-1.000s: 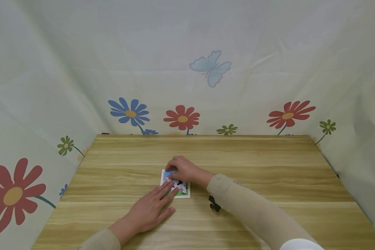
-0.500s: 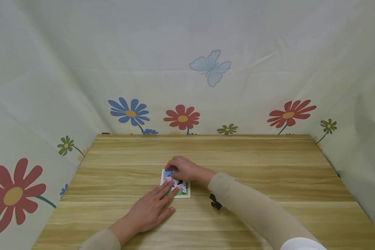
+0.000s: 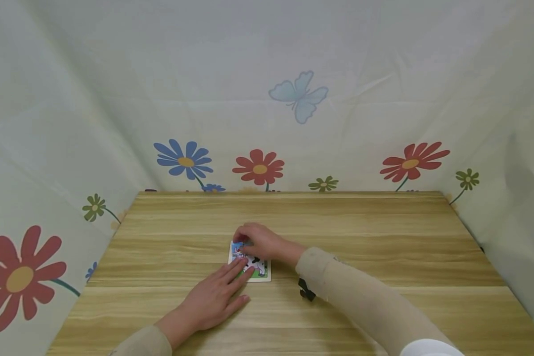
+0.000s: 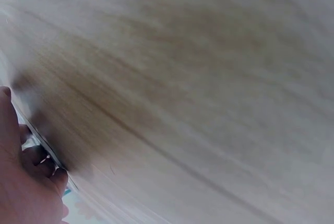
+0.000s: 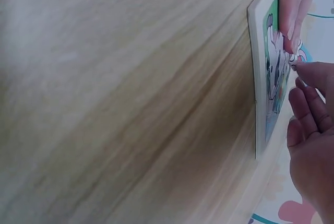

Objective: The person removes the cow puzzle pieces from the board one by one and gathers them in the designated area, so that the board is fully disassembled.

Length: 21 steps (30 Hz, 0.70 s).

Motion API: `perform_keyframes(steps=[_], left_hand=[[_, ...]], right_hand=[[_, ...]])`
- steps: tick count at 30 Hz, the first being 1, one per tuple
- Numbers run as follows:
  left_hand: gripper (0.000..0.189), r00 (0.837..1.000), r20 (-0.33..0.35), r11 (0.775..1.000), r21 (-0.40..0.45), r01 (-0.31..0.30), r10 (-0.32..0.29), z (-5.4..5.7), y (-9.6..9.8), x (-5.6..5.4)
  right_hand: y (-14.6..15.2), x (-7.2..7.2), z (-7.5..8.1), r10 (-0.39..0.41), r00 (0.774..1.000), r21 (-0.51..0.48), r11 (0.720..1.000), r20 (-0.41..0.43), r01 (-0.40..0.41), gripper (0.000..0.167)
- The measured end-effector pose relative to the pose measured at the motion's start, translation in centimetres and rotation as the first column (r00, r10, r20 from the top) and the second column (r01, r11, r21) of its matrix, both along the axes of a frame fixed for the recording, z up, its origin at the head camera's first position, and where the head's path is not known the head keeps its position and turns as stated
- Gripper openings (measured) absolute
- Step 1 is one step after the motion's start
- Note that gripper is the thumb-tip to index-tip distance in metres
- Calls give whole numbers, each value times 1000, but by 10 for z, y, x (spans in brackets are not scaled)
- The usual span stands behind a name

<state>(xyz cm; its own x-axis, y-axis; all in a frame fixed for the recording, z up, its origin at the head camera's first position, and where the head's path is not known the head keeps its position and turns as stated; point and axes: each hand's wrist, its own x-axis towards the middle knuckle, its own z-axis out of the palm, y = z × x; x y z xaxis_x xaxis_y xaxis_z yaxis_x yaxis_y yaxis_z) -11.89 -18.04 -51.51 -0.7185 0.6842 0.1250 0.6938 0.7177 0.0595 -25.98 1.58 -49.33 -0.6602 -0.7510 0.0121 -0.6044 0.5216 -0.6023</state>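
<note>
A small square puzzle board (image 3: 262,280) with a white border and a black-and-white cow picture lies flat on the table. My left hand (image 3: 213,299) rests at its near left corner, fingers straight out, the tips on the picture. Over the upper part my right hand (image 3: 262,242) bends its fingers down and pinches a small puzzle piece (image 5: 294,63) between thumb and finger, seen in the right wrist view. That hand covers the board's top right corner. In the left wrist view only the board's thin edge (image 4: 50,152) shows beside fingers.
The wood-grain table (image 3: 360,222) spreads around the board on all sides. A pale cloth (image 3: 160,89) with printed flowers and a butterfly hangs behind and at both sides. A black clip (image 3: 306,290) sits under the right sleeve.
My right fingers shift very slightly to the left, and the piece between them appears turned, showing a different part of the cow's face. The left hand and the board stay still.
</note>
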Motion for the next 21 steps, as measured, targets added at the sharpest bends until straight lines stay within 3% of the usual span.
perform_keyframes(steps=[9, 16, 21], left_hand=[[65, 1000, 19, 1000, -9, -11, 11, -1, -1, -1], [65, 1000, 3, 1000, -6, -4, 4, -3, -1, -1], [65, 1000, 1, 1000, -3, -4, 4, -3, -1, -1]], right_hand=[[3, 1, 2, -66, 994, -93, 993, 84, 74, 10], [7, 2, 3, -140, 975, -151, 974, 175, 167, 10], [13, -1, 6, -165, 966, -174, 964, 197, 200, 10]])
